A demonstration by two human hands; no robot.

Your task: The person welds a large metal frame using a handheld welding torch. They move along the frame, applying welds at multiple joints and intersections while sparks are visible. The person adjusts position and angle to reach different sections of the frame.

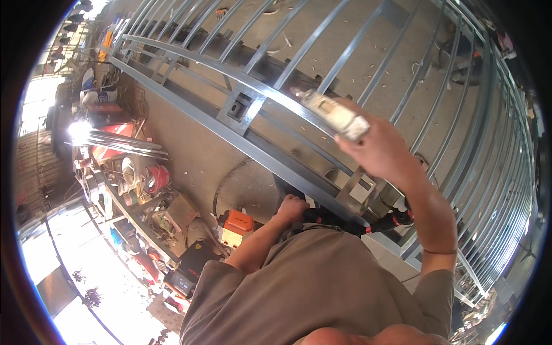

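Observation:
My right hand (382, 146) is closed around a pale, boxy block (335, 117) with a yellowish patch on its face and a narrower far end. That block is over the upper rail (270, 92) of a grey metal frame; contact with the rail is hard to judge. Square-tube bars run away from this rail. A lower rail (230, 137) passes in front of my body, joined to the upper one by a bracket with a dark square opening (238, 107). Near my waist, my left hand (292, 208) is curled, close to the lower rail; what its fingers hold, if anything, is hidden.
An orange-topped case (237, 221) stands on the floor left of me. Farther left are a cluttered shelf, a red bucket (156, 177) and a bundle of metal rods (123, 142). Another barred panel (506, 190) curves along the right. Someone's foot (466, 76) shows beyond the bars.

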